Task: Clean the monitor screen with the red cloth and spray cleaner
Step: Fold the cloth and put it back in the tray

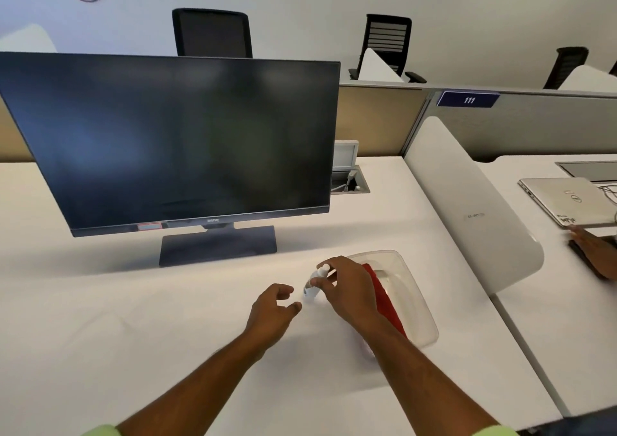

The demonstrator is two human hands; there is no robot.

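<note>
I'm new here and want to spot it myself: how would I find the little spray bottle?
Start at the big black monitor on the white desk. In front of its stand, toward the right, sits a clear plastic tray holding a red cloth. The small white spray bottle is just left of it, pinched in the right hand.

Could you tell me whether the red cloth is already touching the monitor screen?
No, the red cloth lies in the clear tray on the desk, apart from the monitor.

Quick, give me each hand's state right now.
Left hand: open, empty, beside the spray bottle.
Right hand: fingers closed on the spray bottle.
</note>
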